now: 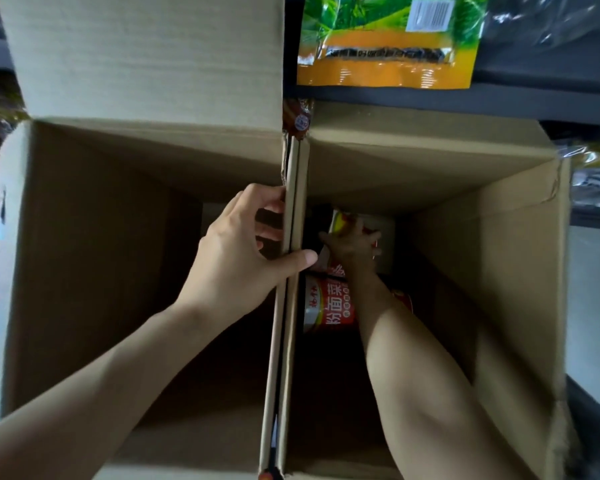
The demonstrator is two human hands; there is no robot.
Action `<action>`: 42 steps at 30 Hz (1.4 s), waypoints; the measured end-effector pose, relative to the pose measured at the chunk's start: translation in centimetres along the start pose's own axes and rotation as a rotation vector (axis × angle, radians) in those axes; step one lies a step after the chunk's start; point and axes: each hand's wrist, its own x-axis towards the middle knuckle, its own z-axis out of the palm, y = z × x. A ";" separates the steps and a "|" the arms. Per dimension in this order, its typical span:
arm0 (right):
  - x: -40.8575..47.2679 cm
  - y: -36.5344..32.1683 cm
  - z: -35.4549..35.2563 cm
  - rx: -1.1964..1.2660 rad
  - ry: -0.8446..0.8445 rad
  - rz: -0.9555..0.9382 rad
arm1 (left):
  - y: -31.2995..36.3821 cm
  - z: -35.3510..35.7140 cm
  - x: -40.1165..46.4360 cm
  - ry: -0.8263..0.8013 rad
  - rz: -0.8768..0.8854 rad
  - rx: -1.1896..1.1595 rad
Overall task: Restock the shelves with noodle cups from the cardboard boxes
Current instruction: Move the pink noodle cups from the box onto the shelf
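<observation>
Two open cardboard boxes stand side by side and fill most of the frame, seen from above. The left box [84, 254] takes the left half; its inside shows only bare, dark cardboard, and its far flap stands upright at upper left. The right box [492, 271] takes the right half.

My left hand [236, 251], at centre frame, grips the two adjoining walls where the boxes meet: the fingers curl down inside the left box, and the thumb lies across the wall tops with its tip over the right box.

My right hand [352, 242], just right of centre, reaches deep into the right box, the forearm running down from the lower right of the frame. Its fingers close around a noodle cup [343, 220] at the far end of the box floor (only a white and yellow part of the cup shows above the fingers).

A second noodle cup [329, 304], red with white lettering, lies on its side just below that hand, against the box's left wall and partly hidden by my forearm.

At the top of the frame, a green-and-orange packet [388, 39] sits on a dark shelf [465, 102] behind the boxes. A small brown packet [298, 119] shows in the gap between the boxes' far corners.
</observation>
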 end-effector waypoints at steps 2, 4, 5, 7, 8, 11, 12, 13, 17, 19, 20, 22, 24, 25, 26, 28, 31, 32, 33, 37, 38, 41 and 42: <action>-4.2 -1.8 -2.1 -0.019 0.051 0.040 | -0.1 0.1 0.0 0.011 0.004 -0.009; -7.6 -1.9 -4.3 -0.005 0.136 0.024 | -0.2 0.3 0.0 0.019 0.009 -0.025; -9.4 -1.6 -5.5 0.018 0.171 -0.003 | -0.3 0.3 -0.1 0.024 0.012 -0.031; -14.0 -0.9 -8.3 0.090 0.268 -0.082 | -0.3 0.4 -0.6 0.041 0.004 -0.019; -16.5 -0.6 -9.8 0.158 0.326 -0.149 | -0.2 0.4 -1.0 0.053 -0.015 0.008; -24.7 -0.6 -14.0 0.456 0.377 -0.352 | 0.9 -0.6 -3.8 0.083 -0.113 -0.130; -27.3 -1.0 -15.1 0.577 0.321 -0.394 | 1.8 -1.5 -5.4 0.069 -0.143 -0.281; -29.6 -1.4 -16.0 0.687 0.249 -0.420 | 2.6 -2.5 -7.2 0.031 -0.150 -0.442; -37.7 -4.3 -16.9 0.867 -0.062 -0.467 | 4.5 -8.2 -14.5 -0.182 0.058 -0.610; -41.1 -6.6 -15.6 0.849 -0.174 -0.503 | 5.3 -11.1 -17.1 -0.101 0.234 -0.490; -42.7 -8.1 -14.7 0.826 -0.233 -0.543 | 5.8 -12.7 -18.0 0.006 0.303 -0.445; -45.5 -11.1 -12.7 0.744 -0.368 -0.653 | 6.3 -16.2 -19.0 0.258 0.364 -0.439; -48.1 -14.6 -10.6 0.588 -0.463 -0.799 | 5.9 -20.3 -19.5 0.452 0.360 -0.518; -49.2 -16.5 -9.5 0.503 -0.473 -0.880 | 5.5 -22.5 -19.5 0.535 0.358 -0.533; -50.2 -18.4 -8.6 0.430 -0.461 -0.959 | 5.1 -24.5 -19.4 0.606 0.357 -0.534; -52.1 -22.3 -7.0 0.320 -0.387 -1.107 | 4.9 -28.5 -19.2 0.723 0.377 -0.551; -54.9 -28.6 -5.2 0.295 -0.273 -1.304 | 6.1 -34.3 -18.5 0.948 0.413 -0.495; -55.8 -30.7 -4.7 0.316 -0.282 -1.366 | 6.7 -36.2 -18.0 0.990 0.425 -0.493; -56.4 -32.8 -4.0 0.333 -0.295 -1.413 | 7.3 -38.2 -17.4 1.019 0.425 -0.491; -57.3 -40.7 -1.8 0.375 -0.365 -1.506 | 8.8 -45.7 -13.3 1.114 0.447 -0.421; -57.0 -42.6 -1.3 0.379 -0.364 -1.512 | 9.0 -47.3 -12.1 1.116 0.467 -0.421; -56.3 -47.3 -0.7 0.365 -0.312 -1.546 | 9.2 -51.2 -8.3 1.053 0.489 -0.414; -55.8 -48.5 -0.6 0.327 -0.261 -1.571 | 9.2 -52.3 -7.2 1.005 0.481 -0.383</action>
